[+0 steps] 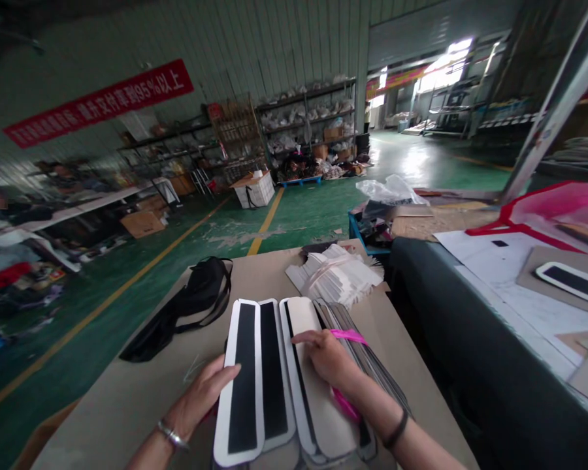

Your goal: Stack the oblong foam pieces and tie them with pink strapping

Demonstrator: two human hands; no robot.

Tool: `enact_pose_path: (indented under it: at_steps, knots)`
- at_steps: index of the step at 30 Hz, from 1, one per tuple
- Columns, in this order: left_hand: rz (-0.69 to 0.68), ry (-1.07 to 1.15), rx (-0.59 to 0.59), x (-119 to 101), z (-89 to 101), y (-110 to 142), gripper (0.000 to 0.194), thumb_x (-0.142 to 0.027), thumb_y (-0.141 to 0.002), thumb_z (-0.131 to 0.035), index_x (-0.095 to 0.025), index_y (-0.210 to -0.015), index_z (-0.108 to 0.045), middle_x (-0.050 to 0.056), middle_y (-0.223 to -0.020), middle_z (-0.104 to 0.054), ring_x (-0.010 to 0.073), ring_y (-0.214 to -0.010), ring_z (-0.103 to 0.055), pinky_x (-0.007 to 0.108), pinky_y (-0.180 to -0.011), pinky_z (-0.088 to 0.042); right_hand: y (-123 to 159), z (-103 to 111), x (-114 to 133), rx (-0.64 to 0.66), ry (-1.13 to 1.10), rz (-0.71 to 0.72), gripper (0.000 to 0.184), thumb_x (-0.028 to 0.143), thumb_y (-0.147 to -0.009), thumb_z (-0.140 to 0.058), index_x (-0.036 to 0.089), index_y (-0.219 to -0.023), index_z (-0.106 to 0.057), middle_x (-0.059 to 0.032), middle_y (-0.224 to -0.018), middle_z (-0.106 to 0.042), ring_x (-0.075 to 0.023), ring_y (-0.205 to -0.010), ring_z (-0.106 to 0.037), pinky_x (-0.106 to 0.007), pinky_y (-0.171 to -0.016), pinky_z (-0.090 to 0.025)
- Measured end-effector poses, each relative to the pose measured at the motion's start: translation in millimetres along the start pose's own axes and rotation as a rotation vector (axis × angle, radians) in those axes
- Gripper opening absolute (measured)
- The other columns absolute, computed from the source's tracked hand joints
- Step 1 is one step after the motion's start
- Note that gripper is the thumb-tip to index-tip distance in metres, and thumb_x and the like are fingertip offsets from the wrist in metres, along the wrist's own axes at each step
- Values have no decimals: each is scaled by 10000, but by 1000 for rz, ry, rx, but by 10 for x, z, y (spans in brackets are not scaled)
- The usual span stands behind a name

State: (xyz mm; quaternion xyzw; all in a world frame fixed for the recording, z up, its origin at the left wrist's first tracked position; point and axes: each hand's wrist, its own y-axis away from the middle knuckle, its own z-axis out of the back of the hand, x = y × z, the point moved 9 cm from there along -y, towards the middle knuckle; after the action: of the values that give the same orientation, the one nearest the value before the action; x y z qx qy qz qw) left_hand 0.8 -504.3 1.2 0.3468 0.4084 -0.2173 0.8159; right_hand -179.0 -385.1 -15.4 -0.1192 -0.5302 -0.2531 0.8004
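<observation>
My left hand [208, 391] is closed on the left edge of a black panel with a white border [245, 385], thumb on its face and fingers hidden behind. A similar panel [274, 372] overlaps just to its right. My right hand [326, 356] lies over a plain beige panel [323, 418], index finger stretched toward its left edge, the other fingers partly hidden. Beneath that beige panel, another white-bordered panel [298, 385] shows. A bright pink band [349, 336] runs by my right hand, across a row of stacked panels [372, 365].
The panels rest on a cardboard-covered table [176, 391]. A black strapped bag [196, 294] lies at the left, and a bundle of white strips [338, 271] at the back. A dark padded edge [470, 326] borders the right side, beside a white worktable [475, 261].
</observation>
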Motion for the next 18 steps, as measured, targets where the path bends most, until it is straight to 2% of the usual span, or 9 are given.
enact_pose_path:
  at_steps: [3, 6, 9, 11, 13, 15, 18]
  knots:
    - [17, 270, 87, 157, -62, -52, 430, -423, -723, -554, -138, -1045, -546, 45, -805, -685, 227, -769, -626, 318, -737, -473, -3, -7, -20, 2, 42, -24, 508, -27, -696, -330, 236, -942, -689, -19, -1001, -652, -138, -974, -580, -256, -898, -396]
    - [3, 306, 114, 204, -94, -78, 433, -417, -754, -503, -133, -1080, -512, 68, -845, -683, 238, -799, -630, 343, -767, -473, 16, 8, -14, -12, 101, -52, 470, 8, -732, -343, 244, -940, -692, -46, -983, -632, -159, -949, -584, -271, -871, -408]
    - [-36, 86, 78, 165, -105, -88, 463, -474, -789, -390, -131, -1081, -498, 87, -893, -667, 238, -861, -615, 335, -766, -468, 48, 31, 13, -26, 164, -72, 445, 43, -768, -342, 251, -947, -692, -68, -939, -611, -177, -902, -592, -282, -837, -419]
    - [-78, -128, 40, 95, -131, -94, 458, -526, -791, -351, -154, -983, -537, 68, -870, -653, 222, -864, -596, 304, -740, -453, 64, 35, 31, -26, 198, -77, 443, 50, -779, -338, 257, -951, -690, -71, -917, -602, -178, -886, -592, -283, -834, -416]
    - [-125, -307, 20, 7, -197, -99, 430, -575, -766, -372, -183, -768, -547, 26, -714, -610, 203, -743, -572, 285, -650, -418, 71, 32, 40, -22, 224, -77, 443, 50, -781, -341, 260, -960, -687, -69, -916, -597, -175, -889, -589, -276, -842, -407]
    - [-161, -485, -16, -73, -253, -101, 432, -604, -733, -407, -201, -587, -456, -16, -542, -488, 172, -582, -492, 281, -559, -338, 69, 26, 36, -16, 243, -79, 440, 51, -781, -345, 260, -972, -682, -65, -907, -594, -169, -888, -587, -264, -840, -404]
    - [-157, -659, -129, -148, -222, -97, 432, -598, -716, -448, -216, -535, -357, -42, -483, -369, 150, -509, -394, 287, -532, -242, 61, 28, 23, -11, 264, -87, 416, 73, -792, -355, 261, -975, -677, -51, -889, -596, -161, -873, -589, -249, -821, -407]
